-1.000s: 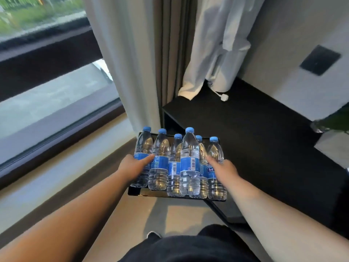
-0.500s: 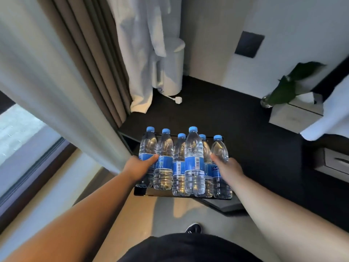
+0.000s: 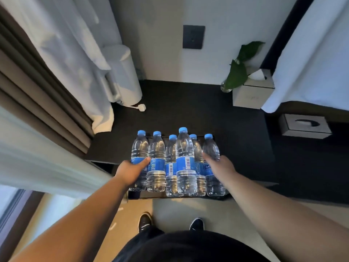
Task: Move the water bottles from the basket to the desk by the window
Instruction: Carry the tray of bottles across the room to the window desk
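Bottles [image 3: 181, 163]: six, clear with blue caps and labels, upright in a shallow black basket [image 3: 151, 194] held at the near edge of the black counter [image 3: 188, 114]. Left hand [image 3: 130, 172]: grip closed around the leftmost bottle and basket side. Right hand [image 3: 220, 167]: grip closed likewise on the rightmost bottle. Change since half a second ago: view swung right and down; window nearly gone, shoes [image 3: 145, 221] and tissue box [image 3: 306, 125] now visible, plant [image 3: 238, 72] nearer centre.

a hotel room: layered curtains [image 3: 37, 87], a black desk [image 3: 188, 114] with tissue boxes [image 3: 306, 125], a small plant [image 3: 238, 72], white bedding [image 3: 311, 63] beside it.
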Demonstrator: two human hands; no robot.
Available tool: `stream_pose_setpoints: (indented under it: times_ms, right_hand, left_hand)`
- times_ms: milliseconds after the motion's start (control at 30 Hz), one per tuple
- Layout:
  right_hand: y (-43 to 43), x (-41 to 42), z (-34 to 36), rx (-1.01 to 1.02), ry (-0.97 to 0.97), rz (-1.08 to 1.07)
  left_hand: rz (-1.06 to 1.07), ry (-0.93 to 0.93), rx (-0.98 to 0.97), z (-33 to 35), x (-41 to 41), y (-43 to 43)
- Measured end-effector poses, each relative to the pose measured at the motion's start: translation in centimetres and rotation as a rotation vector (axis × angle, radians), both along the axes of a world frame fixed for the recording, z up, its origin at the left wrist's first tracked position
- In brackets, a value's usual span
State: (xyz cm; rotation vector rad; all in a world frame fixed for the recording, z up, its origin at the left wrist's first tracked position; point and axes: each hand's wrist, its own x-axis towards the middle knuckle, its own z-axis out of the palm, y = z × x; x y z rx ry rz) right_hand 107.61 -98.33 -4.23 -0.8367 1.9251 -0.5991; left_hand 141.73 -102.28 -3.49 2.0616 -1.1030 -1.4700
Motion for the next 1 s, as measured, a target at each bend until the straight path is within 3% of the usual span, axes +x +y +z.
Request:
stream_pose_setpoints:
  times_ms: [133, 467, 1000]
  right_hand:
    - [0.5, 0.4, 0.0, -0.02, 0.007, -0.049]
    - [-1.1, 1.3, -0.3, 0.01, 0.004, -0.141]
    - [-7.3, -0.2, -0.3, 0.061, -0.083, -0.208]
  left_hand:
    - [-0.077, 0.0, -0.009, 0.0, 0.0, -2.1]
    - [-0.405, -0.271, -0.062, -0.4, 0.2, -7.2]
    - [-0.483, -0.378, -0.05, -0.1, -1.4, -12.8]
